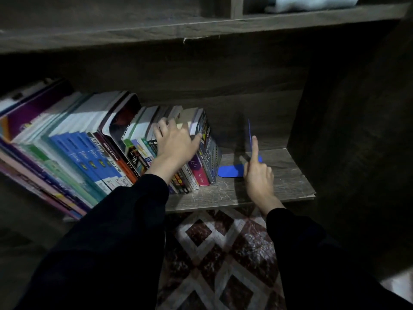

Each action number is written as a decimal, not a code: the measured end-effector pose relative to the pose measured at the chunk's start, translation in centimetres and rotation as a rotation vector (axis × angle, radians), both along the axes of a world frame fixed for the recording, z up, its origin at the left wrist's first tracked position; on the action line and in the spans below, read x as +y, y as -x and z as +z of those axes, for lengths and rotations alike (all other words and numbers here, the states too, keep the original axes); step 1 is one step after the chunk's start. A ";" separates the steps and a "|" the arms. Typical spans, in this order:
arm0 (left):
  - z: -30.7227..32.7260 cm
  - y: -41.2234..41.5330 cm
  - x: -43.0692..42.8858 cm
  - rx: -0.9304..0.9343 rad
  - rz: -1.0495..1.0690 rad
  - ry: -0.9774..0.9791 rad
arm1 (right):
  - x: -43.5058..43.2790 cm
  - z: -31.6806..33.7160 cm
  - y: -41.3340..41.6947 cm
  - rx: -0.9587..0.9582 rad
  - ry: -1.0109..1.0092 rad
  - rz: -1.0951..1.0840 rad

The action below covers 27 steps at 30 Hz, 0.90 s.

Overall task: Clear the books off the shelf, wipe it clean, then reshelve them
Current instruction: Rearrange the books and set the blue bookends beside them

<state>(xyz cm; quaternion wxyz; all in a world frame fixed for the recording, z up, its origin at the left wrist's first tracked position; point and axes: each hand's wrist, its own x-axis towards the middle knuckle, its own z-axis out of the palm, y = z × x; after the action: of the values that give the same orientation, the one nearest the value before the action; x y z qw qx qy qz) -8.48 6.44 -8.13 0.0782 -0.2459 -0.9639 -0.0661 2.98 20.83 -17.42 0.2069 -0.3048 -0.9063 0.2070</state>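
Overhead, the upper board (178, 30) of the wooden bookcase hangs low and shades the compartment, with a pale blue cloth (312, 3) lying on it at the top right; the dark side panel (348, 130) closes off the right end, and a rug (223, 253) of brown and white diamonds lies below; the books (107, 153) stand on the shelf (279, 184), packed from the left and leaning leftward, leaving bare board at the right; there a blue bookend (230, 171) sits apart from the last book, its foot flat on the wood and its thin plate upright; the left hand (176, 144), in a black sleeve (125, 231), grasps the right-hand books, fingers hooked over their tops and thumb against the grey book (212, 157); the right hand (259, 177) lays a straight index finger (254, 148) along the bookend's plate, the other fingers folded, and whether the thumb pinches it I cannot tell; the grey spine shows "konom" and "Asas"; several blue spines seem to read "Fokus"; the pink spine (199, 173) bears script too blurred to read.
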 end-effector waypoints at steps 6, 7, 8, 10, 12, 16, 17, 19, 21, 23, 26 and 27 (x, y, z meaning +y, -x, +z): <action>-0.1 -0.3 0.9 0.012 -0.052 -0.067 | -0.1 -0.4 1.3 0.021 0.101 0.006; -0.3 -0.4 1.1 0.022 -0.060 -0.086 | 0.0 -0.4 1.6 0.023 0.110 -0.012; -0.4 -0.5 1.2 0.031 -0.064 -0.106 | 0.3 -0.4 1.9 0.013 0.121 -0.033; -0.8 -0.5 1.4 0.055 -0.063 -0.141 | 1.1 -0.2 2.4 -0.037 0.144 -0.030; -0.9 -0.1 1.5 0.080 -0.045 -0.168 | 1.8 -0.1 2.8 -0.032 0.197 0.026; -0.2 0.5 1.6 0.116 -0.002 -0.141 | 0.8 -0.1 3.3 0.045 0.285 0.113; 0.1 0.5 1.6 0.122 -0.004 -0.138 | 0.2 -0.1 3.6 0.054 0.290 0.135; 0.4 0.3 1.8 0.128 -0.021 -0.129 | -1.3 -0.2 4.5 0.081 0.311 0.174; 0.5 0.0 2.0 0.152 -0.046 -0.093 | -2.5 -0.5 5.5 0.096 0.336 0.189; 0.6 -0.1 2.1 0.185 -0.058 -0.067 | -3.1 -1.0 6.1 0.122 0.349 0.191; 0.4 0.5 1.5 0.213 -0.060 -0.048 | -3.1 -1.8 6.3 0.138 0.354 0.218; 0.1 0.8 1.2 0.222 -0.074 -0.046 | -3.1 -1.9 6.3 0.130 0.353 0.229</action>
<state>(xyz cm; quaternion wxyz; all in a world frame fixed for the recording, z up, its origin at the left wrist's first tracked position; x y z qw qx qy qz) -9.29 7.62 -8.03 0.1873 -0.2852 -0.9378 -0.0633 -3.29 17.78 -19.30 0.1835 -0.2171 -0.8695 0.4040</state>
